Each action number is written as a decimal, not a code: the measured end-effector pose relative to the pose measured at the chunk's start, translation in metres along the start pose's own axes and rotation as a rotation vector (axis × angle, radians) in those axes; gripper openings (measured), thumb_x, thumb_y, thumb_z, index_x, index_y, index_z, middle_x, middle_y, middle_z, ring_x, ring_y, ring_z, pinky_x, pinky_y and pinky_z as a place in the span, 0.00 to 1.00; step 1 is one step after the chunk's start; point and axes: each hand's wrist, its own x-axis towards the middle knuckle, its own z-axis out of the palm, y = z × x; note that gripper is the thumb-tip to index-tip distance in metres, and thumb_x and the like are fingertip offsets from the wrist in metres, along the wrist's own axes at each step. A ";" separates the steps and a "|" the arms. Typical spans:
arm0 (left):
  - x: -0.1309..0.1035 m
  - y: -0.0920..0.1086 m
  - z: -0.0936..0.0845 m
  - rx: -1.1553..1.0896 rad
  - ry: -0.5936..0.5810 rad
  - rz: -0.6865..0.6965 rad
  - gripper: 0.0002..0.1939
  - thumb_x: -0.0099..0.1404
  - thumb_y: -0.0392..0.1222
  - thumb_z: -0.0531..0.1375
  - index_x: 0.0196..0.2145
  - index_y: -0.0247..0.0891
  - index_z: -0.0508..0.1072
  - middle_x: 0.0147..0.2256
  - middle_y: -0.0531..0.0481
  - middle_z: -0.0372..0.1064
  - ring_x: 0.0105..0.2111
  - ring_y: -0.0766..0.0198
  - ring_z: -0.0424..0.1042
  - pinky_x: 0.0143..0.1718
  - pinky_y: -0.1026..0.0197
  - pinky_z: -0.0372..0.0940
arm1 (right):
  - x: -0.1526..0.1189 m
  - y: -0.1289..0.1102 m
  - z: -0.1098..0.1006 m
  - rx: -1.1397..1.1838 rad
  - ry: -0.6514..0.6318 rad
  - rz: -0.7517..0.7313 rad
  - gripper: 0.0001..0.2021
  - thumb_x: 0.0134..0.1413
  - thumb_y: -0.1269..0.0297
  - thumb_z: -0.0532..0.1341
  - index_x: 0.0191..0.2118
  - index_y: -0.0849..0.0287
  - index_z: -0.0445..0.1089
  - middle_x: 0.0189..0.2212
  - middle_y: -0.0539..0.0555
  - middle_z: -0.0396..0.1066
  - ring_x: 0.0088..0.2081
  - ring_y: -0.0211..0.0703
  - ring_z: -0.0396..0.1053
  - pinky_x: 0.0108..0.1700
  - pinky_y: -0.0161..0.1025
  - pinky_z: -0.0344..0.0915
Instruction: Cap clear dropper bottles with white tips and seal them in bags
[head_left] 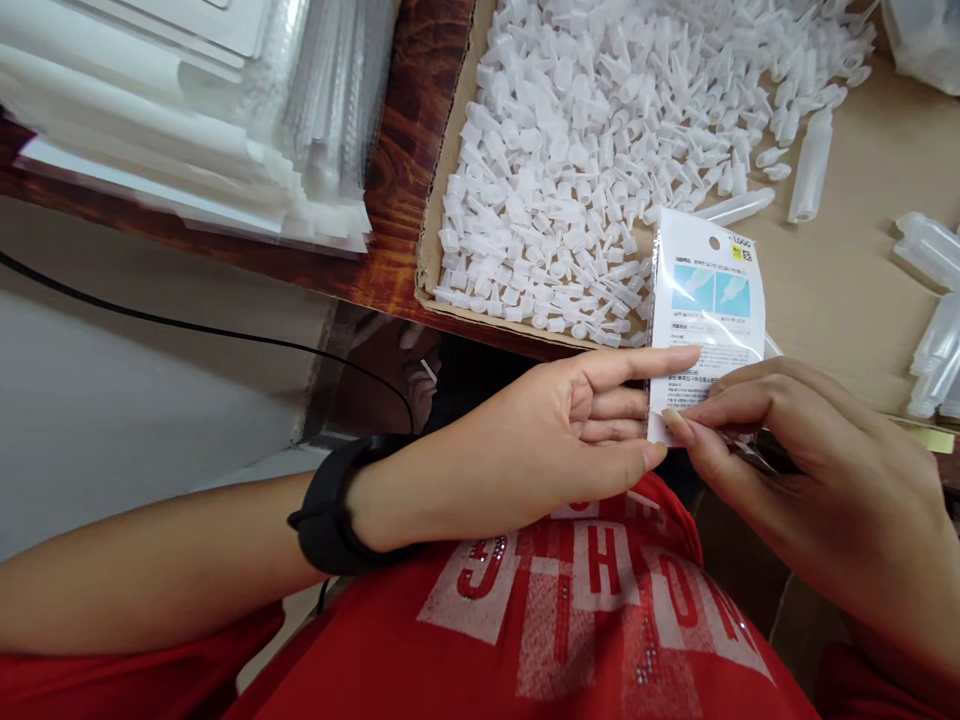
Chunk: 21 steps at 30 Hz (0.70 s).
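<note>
A printed white packet [709, 300] with two blue pictures and a round hole stands between my hands, in front of the cardboard tray. My left hand [592, 425] holds it from the left, index finger across its face, other fingers behind, thumb at its lower corner. My right hand [795, 440] pinches the packet's bottom edge between thumb and index finger. The other right fingers are curled and partly hidden. Many small white nozzle caps [585, 150] lie in the tray behind the packet.
The cardboard tray [847, 270] also holds clear plastic tubes [814, 165], several at its right side. Stacked plastic sleeves [187, 130] lie at the upper left on the wooden table [420, 110]. A black cable [187, 322] runs below the table edge.
</note>
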 end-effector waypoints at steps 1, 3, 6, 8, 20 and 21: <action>0.000 -0.001 0.001 -0.036 -0.016 -0.027 0.34 0.68 0.28 0.66 0.69 0.42 0.72 0.44 0.48 0.84 0.41 0.70 0.82 0.43 0.71 0.72 | 0.000 0.000 0.000 -0.001 -0.003 -0.004 0.05 0.70 0.67 0.64 0.39 0.56 0.71 0.35 0.51 0.77 0.36 0.39 0.76 0.40 0.38 0.68; 0.001 -0.002 0.003 -0.090 -0.039 -0.055 0.33 0.71 0.27 0.65 0.70 0.43 0.70 0.47 0.48 0.84 0.45 0.72 0.81 0.48 0.72 0.71 | 0.000 0.000 0.000 -0.003 -0.005 -0.005 0.05 0.71 0.67 0.64 0.39 0.57 0.71 0.35 0.52 0.77 0.37 0.39 0.76 0.40 0.39 0.68; 0.001 -0.002 0.004 -0.102 -0.039 -0.039 0.32 0.72 0.27 0.64 0.71 0.40 0.69 0.46 0.49 0.84 0.44 0.74 0.81 0.46 0.74 0.70 | 0.001 0.001 0.001 -0.002 -0.003 -0.001 0.05 0.71 0.66 0.63 0.39 0.57 0.71 0.36 0.52 0.78 0.37 0.40 0.76 0.40 0.39 0.67; 0.002 -0.002 0.004 -0.092 -0.037 -0.027 0.32 0.73 0.26 0.63 0.71 0.39 0.68 0.45 0.50 0.84 0.42 0.75 0.81 0.44 0.75 0.69 | 0.001 0.000 0.002 0.005 -0.002 0.001 0.06 0.71 0.66 0.63 0.39 0.57 0.71 0.36 0.52 0.78 0.37 0.40 0.76 0.40 0.40 0.67; 0.002 -0.009 0.004 -0.118 -0.052 0.031 0.30 0.74 0.26 0.61 0.71 0.36 0.67 0.50 0.47 0.85 0.60 0.63 0.79 0.59 0.68 0.70 | 0.001 0.001 0.002 0.002 -0.019 0.021 0.05 0.70 0.66 0.65 0.39 0.57 0.72 0.34 0.52 0.76 0.36 0.40 0.75 0.39 0.40 0.67; 0.002 -0.009 0.004 -0.116 -0.051 0.032 0.30 0.74 0.26 0.61 0.71 0.36 0.67 0.50 0.47 0.85 0.60 0.64 0.79 0.58 0.69 0.70 | 0.001 0.001 0.002 0.007 -0.027 0.028 0.04 0.69 0.66 0.65 0.39 0.57 0.72 0.35 0.52 0.75 0.36 0.41 0.75 0.39 0.40 0.67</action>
